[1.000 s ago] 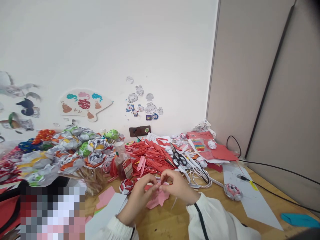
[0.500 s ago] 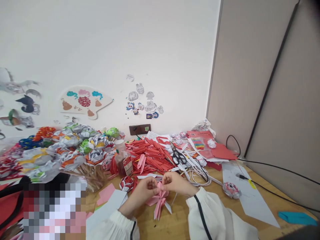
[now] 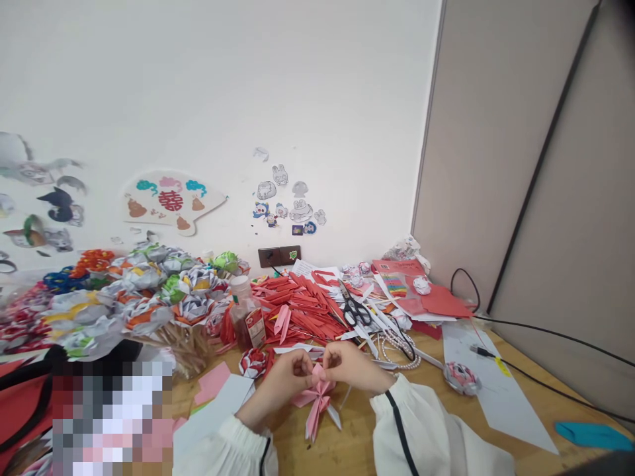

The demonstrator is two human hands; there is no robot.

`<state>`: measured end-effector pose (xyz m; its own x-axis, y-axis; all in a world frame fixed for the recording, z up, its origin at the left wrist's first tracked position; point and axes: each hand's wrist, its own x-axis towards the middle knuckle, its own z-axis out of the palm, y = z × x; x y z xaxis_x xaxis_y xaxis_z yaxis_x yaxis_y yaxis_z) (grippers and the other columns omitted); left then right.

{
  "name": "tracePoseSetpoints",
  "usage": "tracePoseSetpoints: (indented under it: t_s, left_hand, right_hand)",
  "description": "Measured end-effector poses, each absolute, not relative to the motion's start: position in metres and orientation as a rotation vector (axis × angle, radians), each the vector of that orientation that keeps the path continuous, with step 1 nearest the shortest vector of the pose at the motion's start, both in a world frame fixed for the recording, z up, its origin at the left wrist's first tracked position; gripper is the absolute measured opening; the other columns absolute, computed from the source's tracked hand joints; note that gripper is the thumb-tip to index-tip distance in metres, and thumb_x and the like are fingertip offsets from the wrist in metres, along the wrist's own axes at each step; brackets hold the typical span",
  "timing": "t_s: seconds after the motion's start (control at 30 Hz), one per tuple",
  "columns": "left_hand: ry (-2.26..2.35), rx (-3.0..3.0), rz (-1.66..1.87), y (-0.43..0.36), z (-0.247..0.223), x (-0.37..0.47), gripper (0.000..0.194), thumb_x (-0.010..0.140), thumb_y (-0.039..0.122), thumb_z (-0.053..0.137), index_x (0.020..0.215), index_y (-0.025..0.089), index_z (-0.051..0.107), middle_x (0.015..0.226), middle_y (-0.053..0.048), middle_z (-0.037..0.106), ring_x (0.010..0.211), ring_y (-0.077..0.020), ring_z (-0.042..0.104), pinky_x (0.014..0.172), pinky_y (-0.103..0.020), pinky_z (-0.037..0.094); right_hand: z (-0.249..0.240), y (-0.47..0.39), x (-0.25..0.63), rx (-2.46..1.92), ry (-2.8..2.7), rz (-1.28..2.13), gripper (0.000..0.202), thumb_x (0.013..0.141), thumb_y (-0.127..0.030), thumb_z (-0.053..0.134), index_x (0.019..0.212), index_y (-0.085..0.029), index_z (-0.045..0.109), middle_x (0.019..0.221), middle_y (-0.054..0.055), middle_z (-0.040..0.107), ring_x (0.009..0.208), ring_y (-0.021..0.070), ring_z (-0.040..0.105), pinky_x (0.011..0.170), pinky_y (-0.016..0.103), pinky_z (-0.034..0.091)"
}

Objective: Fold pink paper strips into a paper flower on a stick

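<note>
A folded pink paper flower [image 3: 318, 400] with pointed petals, one of them white underneath, is held just above the wooden table. My left hand [image 3: 292, 378] pinches its top edge from the left, thumb and index finger together. From the right, my right hand [image 3: 347, 367] pinches the same upper part, its fingertips almost touching those of the left. Behind the hands lies a heap of folded red paper strips [image 3: 310, 304]. A red and white paper flower [image 3: 253, 363] rests left of my left hand.
Black scissors [image 3: 356, 312] and a pearl string [image 3: 407, 357] lie behind my right hand. Many paper flowers [image 3: 149, 291] on sticks stand at the left. Farther right are a pink-white flower [image 3: 461, 378], white paper [image 3: 510, 410], cables and blue paper [image 3: 592, 436].
The whole view has shifted slightly. Both hands keep their pinch on the pink flower, which has barely moved.
</note>
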<state>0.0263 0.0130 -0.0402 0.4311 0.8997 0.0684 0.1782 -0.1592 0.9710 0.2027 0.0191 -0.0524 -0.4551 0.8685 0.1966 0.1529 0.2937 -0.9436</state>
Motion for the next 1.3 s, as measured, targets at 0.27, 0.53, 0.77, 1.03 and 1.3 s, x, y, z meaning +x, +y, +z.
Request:
tracePoseSetpoints:
  t_s: [0.27, 0.53, 0.77, 1.03, 1.3]
  left_hand:
    - [1.039, 1.669, 0.846, 0.011, -0.041, 0.028, 0.029, 0.057, 0.032, 0.069, 0.059, 0.016, 0.044, 0.057, 0.004, 0.051, 0.054, -0.0097, 0.048, 0.050, -0.021, 0.036]
    - [1.148, 1.821, 0.886, 0.012, -0.046, 0.028, 0.020, 0.060, 0.026, 0.065, 0.057, 0.016, 0.048, 0.054, 0.005, 0.051, 0.052, -0.0098, 0.047, 0.049, -0.021, 0.033]
    - [1.162, 1.791, 0.851, 0.011, -0.043, 0.030, 0.015, 0.061, 0.027, 0.062, 0.062, 0.013, 0.057, 0.058, -0.001, 0.060, 0.054, -0.0127, 0.053, 0.051, -0.023, 0.039]
    - [1.255, 1.834, 0.910, 0.007, -0.040, 0.031, 0.006, 0.058, 0.017, 0.059, 0.055, 0.015, 0.056, 0.055, 0.000, 0.059, 0.055, -0.0132, 0.051, 0.051, -0.022, 0.036]
    - [1.248, 1.900, 0.925, -0.005, -0.021, 0.034, 0.008, 0.057, 0.013, 0.054, 0.063, 0.015, 0.060, 0.064, -0.002, 0.062, 0.064, -0.0159, 0.053, 0.060, -0.024, 0.039]
  right_hand:
    - [-0.050, 0.016, 0.201, -0.940, -1.863, 1.098, 0.009, 0.065, -0.016, 0.062, 0.063, -0.015, 0.053, 0.056, -0.005, 0.051, 0.052, 0.0081, 0.049, 0.047, 0.016, 0.035]
    - [-0.050, 0.013, 0.196, -1.016, -1.965, 0.807, 0.010, 0.062, -0.007, 0.058, 0.058, -0.015, 0.052, 0.055, -0.006, 0.050, 0.052, 0.0073, 0.044, 0.048, 0.016, 0.031]
    - [-0.048, 0.009, 0.194, -1.067, -1.917, 0.795, 0.007, 0.065, -0.012, 0.059, 0.061, -0.016, 0.054, 0.058, -0.005, 0.054, 0.055, 0.0086, 0.048, 0.048, 0.017, 0.033]
    - [-0.056, 0.018, 0.199, -0.979, -1.790, 1.334, 0.016, 0.056, -0.007, 0.063, 0.069, -0.014, 0.058, 0.058, -0.005, 0.056, 0.054, 0.0085, 0.050, 0.050, 0.017, 0.036]
    - [-0.041, 0.008, 0.198, -0.972, -1.833, 1.086, 0.014, 0.060, -0.007, 0.062, 0.071, -0.015, 0.058, 0.061, -0.005, 0.053, 0.058, 0.0091, 0.048, 0.052, 0.018, 0.035]
